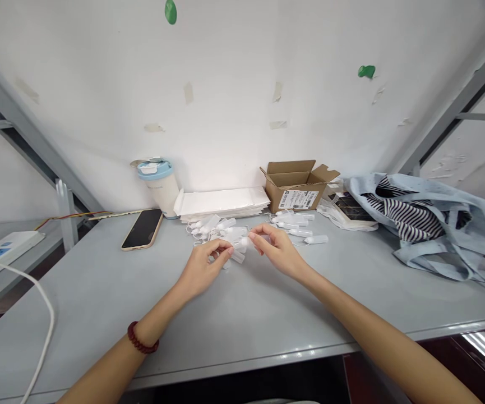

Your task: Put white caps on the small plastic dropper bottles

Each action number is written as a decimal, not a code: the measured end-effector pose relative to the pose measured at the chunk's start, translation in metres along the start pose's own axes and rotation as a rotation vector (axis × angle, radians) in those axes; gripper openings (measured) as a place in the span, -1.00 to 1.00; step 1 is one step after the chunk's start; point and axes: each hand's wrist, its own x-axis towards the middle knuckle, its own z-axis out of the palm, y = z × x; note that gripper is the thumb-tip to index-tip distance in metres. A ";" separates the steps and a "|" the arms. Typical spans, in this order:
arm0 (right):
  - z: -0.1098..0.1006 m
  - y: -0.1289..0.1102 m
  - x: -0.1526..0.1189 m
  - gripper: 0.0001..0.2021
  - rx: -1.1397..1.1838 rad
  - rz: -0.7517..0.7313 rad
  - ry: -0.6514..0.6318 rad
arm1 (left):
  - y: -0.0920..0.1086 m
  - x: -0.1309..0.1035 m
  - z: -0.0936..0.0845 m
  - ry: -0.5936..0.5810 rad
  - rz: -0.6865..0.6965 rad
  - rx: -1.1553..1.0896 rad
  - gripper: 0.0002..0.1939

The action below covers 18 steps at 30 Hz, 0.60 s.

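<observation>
Small translucent plastic tubes with white ends and thin cord loops lie in a loose pile [211, 224] at the middle of the table. My left hand [204, 266] is closed in a pinch at the near edge of this pile, at one end of a small tube [240, 243]. From the other side my right hand [280, 249] pinches at the white end of that same tube, thumb and forefinger together. The fingers partly hide it. Several more tubes [296, 224] lie spread out beyond my right hand, some in rough rows.
Behind the tubes lie a stack of white sheets or sleeves [225, 201] and an open cardboard box [299, 191]. A phone [142, 229] and a blue-lidded cup [160, 188] stand left. A light-blue cloth bag [456, 224] and a dark item in plastic [349, 210] lie right. A white cable [49, 314] crosses the left side.
</observation>
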 end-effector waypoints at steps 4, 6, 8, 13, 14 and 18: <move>-0.001 0.000 0.000 -0.75 0.036 0.018 -0.019 | 0.002 0.001 -0.001 0.002 -0.011 -0.105 -0.76; -0.001 0.000 0.000 -0.75 0.043 0.024 -0.030 | 0.002 0.001 -0.001 -0.006 -0.007 -0.122 -0.76; -0.001 -0.001 0.000 -0.75 0.048 0.029 -0.034 | 0.002 0.000 -0.001 -0.017 -0.007 -0.125 -0.77; 0.000 0.000 -0.001 -0.76 0.054 0.034 -0.020 | 0.001 0.000 -0.002 -0.027 -0.017 -0.133 -0.77; 0.000 0.000 0.000 -0.76 0.055 0.036 -0.018 | 0.001 0.000 -0.002 -0.028 -0.017 -0.132 -0.77; 0.000 0.001 0.000 -0.76 0.060 0.040 -0.014 | 0.000 0.001 -0.002 -0.028 -0.004 -0.121 -0.77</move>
